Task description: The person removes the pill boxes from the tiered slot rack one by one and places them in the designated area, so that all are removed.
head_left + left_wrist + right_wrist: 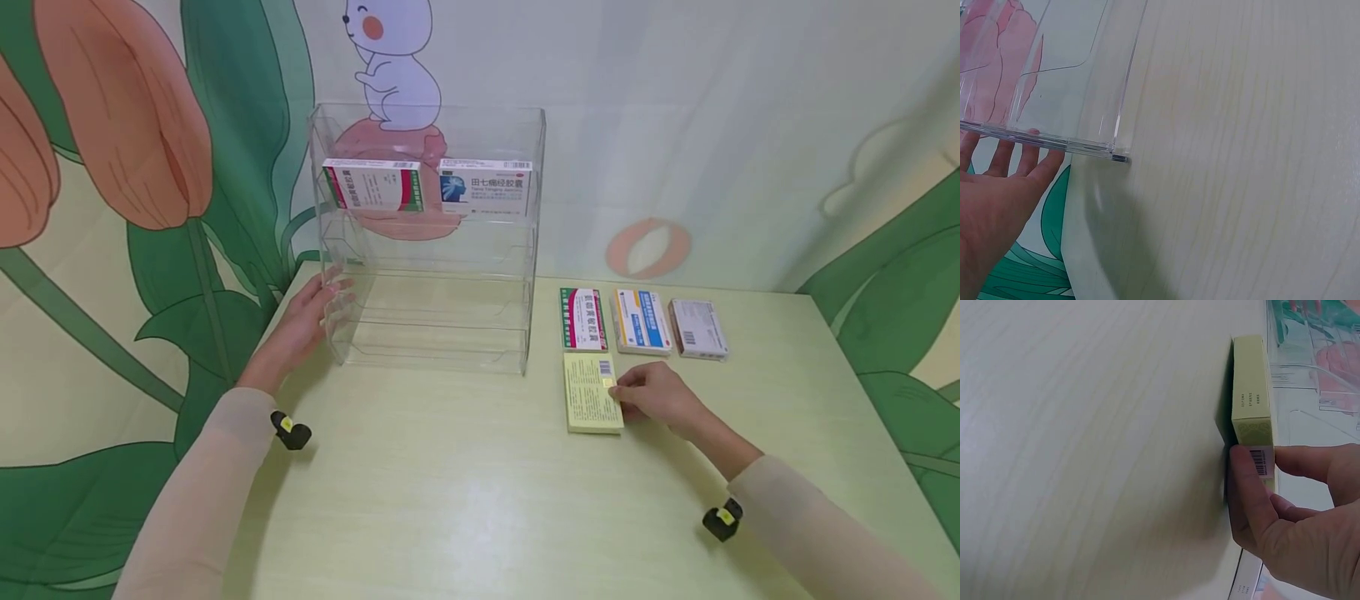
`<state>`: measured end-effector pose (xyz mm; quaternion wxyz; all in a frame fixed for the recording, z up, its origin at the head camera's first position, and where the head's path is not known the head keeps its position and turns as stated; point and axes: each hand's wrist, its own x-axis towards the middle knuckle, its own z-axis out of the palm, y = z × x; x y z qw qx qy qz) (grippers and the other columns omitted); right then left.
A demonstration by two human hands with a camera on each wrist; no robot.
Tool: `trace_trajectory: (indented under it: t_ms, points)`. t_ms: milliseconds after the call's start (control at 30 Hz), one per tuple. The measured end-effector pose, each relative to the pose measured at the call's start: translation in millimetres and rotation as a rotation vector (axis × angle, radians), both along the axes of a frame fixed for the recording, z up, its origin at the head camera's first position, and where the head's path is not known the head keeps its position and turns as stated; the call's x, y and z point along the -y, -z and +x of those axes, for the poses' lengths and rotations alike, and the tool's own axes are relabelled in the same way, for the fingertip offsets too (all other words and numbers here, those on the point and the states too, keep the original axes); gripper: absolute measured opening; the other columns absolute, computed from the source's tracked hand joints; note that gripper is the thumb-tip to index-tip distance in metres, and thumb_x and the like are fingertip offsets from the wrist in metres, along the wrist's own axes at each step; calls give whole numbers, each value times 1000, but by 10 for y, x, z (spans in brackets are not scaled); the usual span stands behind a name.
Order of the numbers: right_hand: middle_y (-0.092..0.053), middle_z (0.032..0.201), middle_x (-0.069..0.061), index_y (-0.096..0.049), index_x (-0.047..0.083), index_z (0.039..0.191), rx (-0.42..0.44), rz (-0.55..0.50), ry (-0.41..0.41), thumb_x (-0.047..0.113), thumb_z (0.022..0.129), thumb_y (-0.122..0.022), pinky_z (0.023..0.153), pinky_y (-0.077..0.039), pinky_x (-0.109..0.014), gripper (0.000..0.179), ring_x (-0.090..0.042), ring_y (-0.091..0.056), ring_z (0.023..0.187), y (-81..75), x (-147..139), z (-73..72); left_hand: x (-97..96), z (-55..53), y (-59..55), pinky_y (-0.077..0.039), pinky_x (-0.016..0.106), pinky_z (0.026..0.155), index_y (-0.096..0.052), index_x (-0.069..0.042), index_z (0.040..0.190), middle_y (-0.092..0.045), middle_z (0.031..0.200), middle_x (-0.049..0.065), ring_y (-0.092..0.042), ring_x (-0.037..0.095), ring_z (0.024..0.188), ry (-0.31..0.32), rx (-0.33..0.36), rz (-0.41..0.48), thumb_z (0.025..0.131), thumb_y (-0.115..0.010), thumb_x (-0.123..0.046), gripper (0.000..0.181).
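Note:
A clear acrylic display rack [431,342] with tiered shelves stands at the back of the table. My left hand [303,317] touches its left side panel. In the left wrist view, the left hand's fingers [1004,156] reach out, fairly straight, to the panel's edge. A pale yellow medicine box [591,400] with printed text lies right of the rack. My right hand [660,396] pinches its right edge. In the right wrist view, the yellow box [1251,381] is between the thumb and fingers of the right hand [1310,519], near a barcode.
On the rack's upper tier stand a green-and-red medicine box [378,187] and a white-and-blue one [487,192]. Behind the yellow box lie a red-and-green box [583,319], a blue-and-orange box [642,321] and a grey-white box [699,327]. A printed curtain [675,125] hangs behind.

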<state>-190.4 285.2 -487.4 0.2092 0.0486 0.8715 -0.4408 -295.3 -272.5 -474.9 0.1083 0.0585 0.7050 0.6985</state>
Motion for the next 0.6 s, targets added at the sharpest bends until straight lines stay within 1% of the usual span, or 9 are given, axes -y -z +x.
trace_trajectory:
  t_ms: [133,233,367,467,600]
  points:
    - [-73,107,-18,-69,-9,119,-16,32,-40,15,104,-70,80,-65,-36,29,-24,-72,86,-16,1,-2,-10,3,6,-23,60,127,-17,-23,171,-29,171,14,-27,36,158,1,-9,-1,117,-39,-35,59]
    - [-73,106,-17,-70,-8,118,-18,60,-52,13,103,-70,79,-65,-36,26,-23,-72,86,-31,13,-3,-9,6,5,-23,60,127,-18,-24,171,-27,171,16,-27,36,158,1,-11,-4,117,-38,-34,58]
    - [-72,106,-18,-69,-8,117,-10,75,-48,11,103,-69,77,-65,-35,24,-23,-70,86,-40,21,8,-19,14,-3,-23,60,127,-19,-25,171,-27,171,15,-27,36,158,3,-7,-8,117,-38,-34,57]
    - [-72,105,-18,-69,-8,115,-15,78,-56,10,103,-69,76,-65,-35,22,-22,-71,85,-42,16,0,-23,24,-10,-22,60,127,-18,-26,171,-27,172,16,-26,36,158,6,-9,-11,117,-39,-38,59]
    - [-72,101,-17,-68,-8,113,-16,119,-121,15,102,-70,75,-65,-36,25,-22,-73,83,-112,-11,-69,-20,26,-9,-23,61,127,-19,-25,171,-29,171,14,-26,37,158,1,-19,-14,115,-42,-43,62]
